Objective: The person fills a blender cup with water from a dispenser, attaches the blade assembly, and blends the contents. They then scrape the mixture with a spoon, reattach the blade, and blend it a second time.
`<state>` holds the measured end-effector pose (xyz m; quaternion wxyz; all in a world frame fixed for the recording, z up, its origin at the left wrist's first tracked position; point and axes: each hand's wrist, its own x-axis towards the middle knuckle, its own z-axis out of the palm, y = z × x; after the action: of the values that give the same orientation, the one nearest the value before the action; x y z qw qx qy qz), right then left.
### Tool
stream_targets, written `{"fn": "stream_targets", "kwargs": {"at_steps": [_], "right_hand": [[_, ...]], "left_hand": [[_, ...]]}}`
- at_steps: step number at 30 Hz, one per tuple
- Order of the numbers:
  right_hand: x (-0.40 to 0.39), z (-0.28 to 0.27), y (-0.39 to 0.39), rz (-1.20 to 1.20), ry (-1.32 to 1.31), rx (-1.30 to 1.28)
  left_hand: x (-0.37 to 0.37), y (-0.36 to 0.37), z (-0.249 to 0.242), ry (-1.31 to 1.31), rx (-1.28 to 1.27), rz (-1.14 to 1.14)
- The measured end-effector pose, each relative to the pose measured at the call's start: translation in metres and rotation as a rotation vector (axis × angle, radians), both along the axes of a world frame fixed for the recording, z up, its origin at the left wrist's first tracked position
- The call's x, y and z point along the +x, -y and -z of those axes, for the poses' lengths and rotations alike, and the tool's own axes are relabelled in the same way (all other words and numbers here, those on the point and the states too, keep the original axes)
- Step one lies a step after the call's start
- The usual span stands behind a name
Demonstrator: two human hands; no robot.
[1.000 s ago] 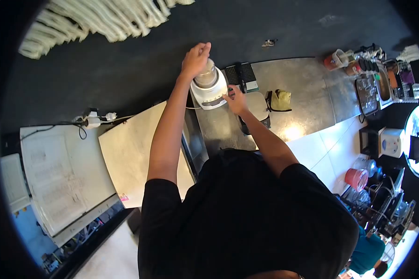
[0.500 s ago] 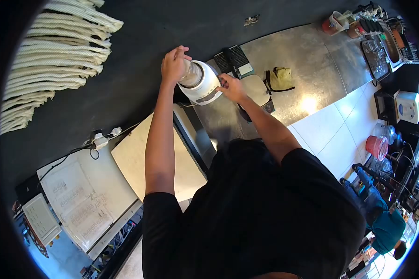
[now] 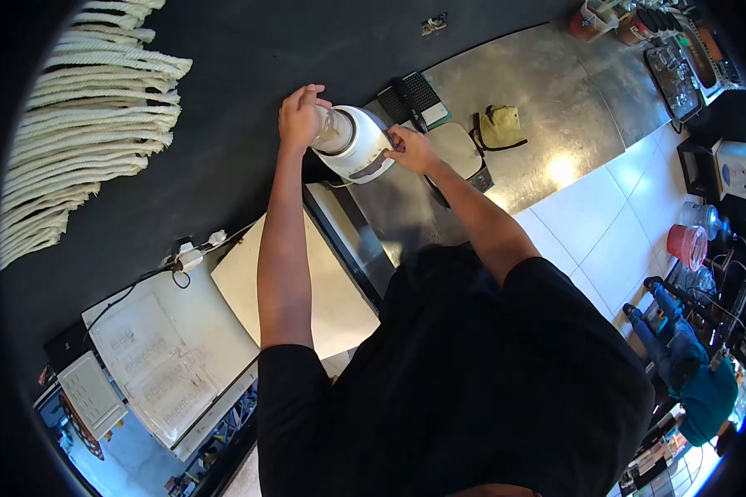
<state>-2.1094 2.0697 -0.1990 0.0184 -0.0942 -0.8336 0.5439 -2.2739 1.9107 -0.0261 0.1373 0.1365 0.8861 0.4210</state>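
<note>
Camera shifted; scale (image 3: 453,146) (pale-topped) sits near blender (image 3: 363,152).

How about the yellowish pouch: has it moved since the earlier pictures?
No. The yellowish pouch still lies beside the flat-topped scale on the metal counter; the view has turned.

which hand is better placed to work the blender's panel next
Right, most likely: the right hand is at the white base, beside its panel, while the left hand is up at the top of the jar.
</note>
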Motion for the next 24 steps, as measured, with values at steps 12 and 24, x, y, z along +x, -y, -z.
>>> {"fn": "stream_targets", "kwargs": {"at_steps": [12,24], "right_hand": [[-0.001,-0.005,-0.003,-0.010,0.016,0.017],[0.012,-0.005,0.010,0.027,-0.011,-0.003]], "left_hand": [[-0.005,0.003,0.007,0.010,0.052,0.007],[0.000,0.001,0.002,-0.009,0.065,0.019]]}}
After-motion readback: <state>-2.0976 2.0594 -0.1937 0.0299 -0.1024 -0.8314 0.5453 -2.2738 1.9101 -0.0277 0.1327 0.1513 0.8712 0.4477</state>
